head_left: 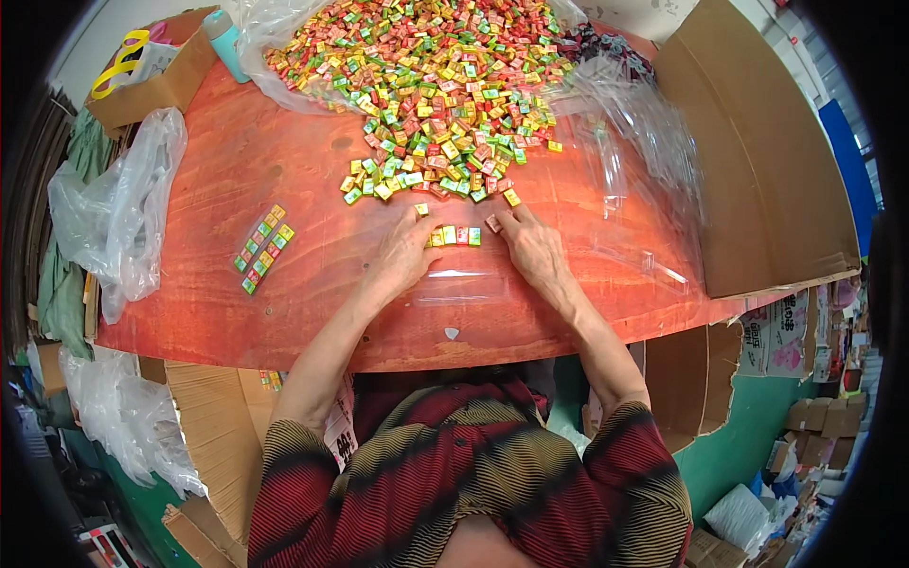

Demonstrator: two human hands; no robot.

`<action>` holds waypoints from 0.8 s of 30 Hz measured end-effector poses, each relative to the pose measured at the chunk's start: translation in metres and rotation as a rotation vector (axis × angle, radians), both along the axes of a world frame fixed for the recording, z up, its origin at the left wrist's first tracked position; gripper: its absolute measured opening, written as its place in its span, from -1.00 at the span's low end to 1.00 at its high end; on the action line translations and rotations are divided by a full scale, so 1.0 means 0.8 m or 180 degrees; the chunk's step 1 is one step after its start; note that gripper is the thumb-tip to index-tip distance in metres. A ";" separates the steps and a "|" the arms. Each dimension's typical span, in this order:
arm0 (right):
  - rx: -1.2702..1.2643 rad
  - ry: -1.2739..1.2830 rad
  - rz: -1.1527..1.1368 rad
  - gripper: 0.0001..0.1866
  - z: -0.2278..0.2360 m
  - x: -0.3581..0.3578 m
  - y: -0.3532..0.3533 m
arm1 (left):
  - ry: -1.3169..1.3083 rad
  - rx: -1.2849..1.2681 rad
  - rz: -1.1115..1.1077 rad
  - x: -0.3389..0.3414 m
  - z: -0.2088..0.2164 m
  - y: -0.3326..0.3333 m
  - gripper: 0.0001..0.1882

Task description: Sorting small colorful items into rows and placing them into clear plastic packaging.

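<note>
Head view: lining up the row of small boxes on the tabletop seems underway. Left hand curls at its left end, right hand by a reddish box; I can't tell if either grip pinches. Next likely needs butting that box in.

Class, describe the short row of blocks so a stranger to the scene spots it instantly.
On the red table, find the big heap of small blocks. Below it, between the left hand and right hand, lies the short row; unlike the slanting rows at left, it runs straight across.
</note>
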State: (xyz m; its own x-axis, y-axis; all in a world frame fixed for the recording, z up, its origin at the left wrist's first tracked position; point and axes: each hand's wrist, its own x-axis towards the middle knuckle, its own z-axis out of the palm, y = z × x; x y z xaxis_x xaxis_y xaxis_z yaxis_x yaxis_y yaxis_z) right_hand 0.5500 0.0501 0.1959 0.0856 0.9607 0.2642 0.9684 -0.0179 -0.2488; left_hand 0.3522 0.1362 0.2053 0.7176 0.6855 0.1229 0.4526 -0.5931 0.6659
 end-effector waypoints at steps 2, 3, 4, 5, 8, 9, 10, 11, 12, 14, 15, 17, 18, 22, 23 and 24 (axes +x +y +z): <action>-0.0007 0.0031 -0.0035 -0.82 0.012 -0.005 -0.002 | 0.0016 0.0054 0.0015 0.000 -0.004 -0.001 -0.56; -0.0010 0.0058 -0.0071 -0.82 0.017 -0.009 -0.002 | 0.0028 0.0114 0.0030 0.000 -0.004 -0.002 -0.57; -0.0012 0.0060 -0.0080 -0.82 0.015 -0.010 0.000 | 0.0029 0.0111 0.0021 -0.001 -0.002 -0.002 -0.57; -0.0036 0.0038 0.0025 -0.81 0.011 -0.008 0.005 | 0.0152 0.0029 0.0014 0.000 0.005 -0.003 -0.57; 0.0020 0.0034 0.0124 -0.80 0.004 -0.008 0.005 | 0.0261 -0.0042 -0.0009 0.001 0.007 -0.003 -0.57; 0.0096 0.0060 0.0132 -0.80 0.003 -0.011 0.003 | 0.0254 -0.0038 -0.0010 0.000 0.006 -0.003 -0.57; 0.0096 0.0057 0.0145 -0.80 0.005 -0.012 -0.001 | 0.0251 -0.0038 0.0003 0.000 0.005 -0.003 -0.57; -0.0075 0.0226 -0.0015 -0.78 0.012 -0.012 -0.007 | 0.0239 -0.0009 0.0016 0.000 0.003 -0.004 -0.57; -0.0246 0.0395 -0.0175 -0.75 0.016 -0.010 -0.012 | 0.0228 0.0019 0.0030 -0.001 0.002 -0.004 -0.57; -0.0122 0.0364 -0.0124 -0.73 0.022 0.005 -0.012 | 0.0231 0.0040 0.0033 0.000 0.002 -0.003 -0.57; 0.0009 0.0335 -0.0082 -0.71 0.024 0.013 -0.011 | 0.0235 0.0067 0.0027 0.001 0.002 -0.003 -0.57; 0.0008 0.0312 -0.0014 -0.69 0.010 0.021 -0.008 | 0.0211 0.0077 0.0011 0.001 0.004 -0.005 -0.57; 0.0051 0.0357 0.0083 -0.71 0.003 0.024 -0.005 | 0.0190 0.0092 0.0013 0.001 0.005 -0.005 -0.57; -0.0057 0.0605 0.0102 -0.79 -0.004 0.025 -0.008 | 0.0142 0.0081 0.0002 0.003 0.000 -0.004 -0.58; -0.0060 0.0608 0.0107 -0.79 -0.001 0.023 -0.009 | 0.0181 0.0059 -0.0003 0.005 -0.001 -0.004 -0.58; -0.0152 0.0618 0.0120 -0.81 0.004 0.021 -0.010 | 0.0222 0.0037 -0.0011 0.005 -0.001 -0.004 -0.57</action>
State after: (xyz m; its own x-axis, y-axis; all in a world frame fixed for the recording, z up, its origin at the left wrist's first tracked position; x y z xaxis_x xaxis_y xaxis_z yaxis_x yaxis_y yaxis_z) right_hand 0.5667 0.0418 0.1988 0.0942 0.9752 0.2002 0.9024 0.0012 -0.4308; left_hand 0.3566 0.1330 0.2046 0.7270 0.6819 0.0806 0.4955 -0.6023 0.6258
